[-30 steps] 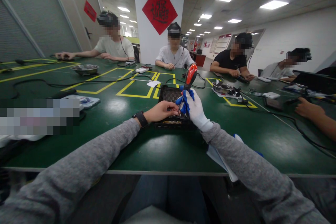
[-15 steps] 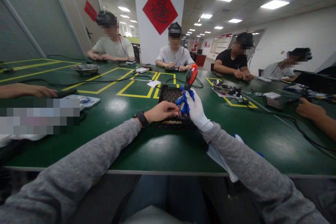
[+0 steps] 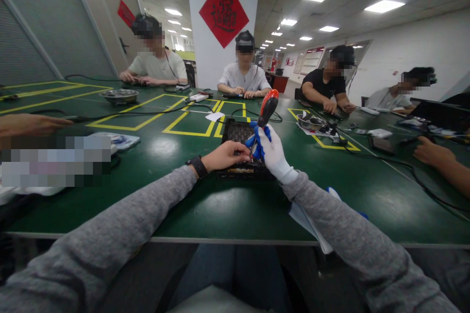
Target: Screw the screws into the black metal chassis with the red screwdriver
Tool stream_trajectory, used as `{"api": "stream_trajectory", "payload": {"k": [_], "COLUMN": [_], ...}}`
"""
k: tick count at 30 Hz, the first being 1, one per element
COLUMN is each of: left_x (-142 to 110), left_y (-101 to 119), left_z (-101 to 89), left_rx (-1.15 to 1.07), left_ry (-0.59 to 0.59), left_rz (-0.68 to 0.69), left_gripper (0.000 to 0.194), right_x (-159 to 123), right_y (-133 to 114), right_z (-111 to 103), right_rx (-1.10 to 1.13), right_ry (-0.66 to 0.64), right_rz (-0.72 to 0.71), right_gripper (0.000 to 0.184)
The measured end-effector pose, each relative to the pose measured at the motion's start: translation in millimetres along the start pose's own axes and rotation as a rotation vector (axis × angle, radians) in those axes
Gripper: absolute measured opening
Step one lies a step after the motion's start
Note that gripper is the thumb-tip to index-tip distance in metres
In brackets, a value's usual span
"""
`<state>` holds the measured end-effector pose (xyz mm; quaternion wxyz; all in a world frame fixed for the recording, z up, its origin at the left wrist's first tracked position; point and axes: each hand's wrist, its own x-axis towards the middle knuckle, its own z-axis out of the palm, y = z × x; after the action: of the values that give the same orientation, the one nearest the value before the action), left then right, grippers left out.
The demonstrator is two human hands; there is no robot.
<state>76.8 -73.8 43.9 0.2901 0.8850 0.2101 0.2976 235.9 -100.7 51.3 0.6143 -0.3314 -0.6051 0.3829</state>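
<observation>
My right hand [image 3: 274,152], in a white glove with blue fingertips, is closed around a screwdriver [image 3: 270,107] with a red and black handle. The handle points up and its shaft runs down between the fingers; the tip is hidden. Beside it my bare left hand [image 3: 225,155], a dark watch on the wrist, has thumb and fingers pinched together near the shaft. What they hold is too small to make out. Both hands are over a shallow black case [image 3: 229,174] with a patterned inner surface and a brownish strip along its front.
A glove [image 3: 310,225] lies under my right forearm at the table edge. Metal bowls [image 3: 119,97], cables, a scrap of white paper [image 3: 215,116] and yellow tape lines are on the green table [image 3: 176,210]. Co-workers sit opposite, and other people's hands reach in from both sides.
My hands and the screwdriver stay almost where they were. At the left edge a co-worker's hand has shifted left. Across the table, other people's hands have moved slightly.
</observation>
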Motion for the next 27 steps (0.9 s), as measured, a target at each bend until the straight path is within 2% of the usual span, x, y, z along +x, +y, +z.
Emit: {"api": "stream_trajectory", "payload": {"k": [17,21,27], "left_x": [0.9,0.9,-0.1], "left_y": [-2.8,-3.6,-1.0], "left_z": [3.9,3.8,0.5], "left_rx": [-0.135,-0.092,-0.060], "left_ry": [0.058,0.049,-0.007], "left_rz": [-0.070,-0.090,-0.027], "left_gripper": [0.030,0.029,0.025], "right_x": [-1.2,-1.4,-0.6], "right_y": [-2.6,-3.7,-2.3], "right_z": [-0.1,0.4,0.5], "right_rx": [-0.018,-0.023,0.046], "right_ry": [0.065,0.058,0.022], "right_rz": [-0.018,-0.020,0.010], "right_gripper": [0.047,0.046,0.044]}}
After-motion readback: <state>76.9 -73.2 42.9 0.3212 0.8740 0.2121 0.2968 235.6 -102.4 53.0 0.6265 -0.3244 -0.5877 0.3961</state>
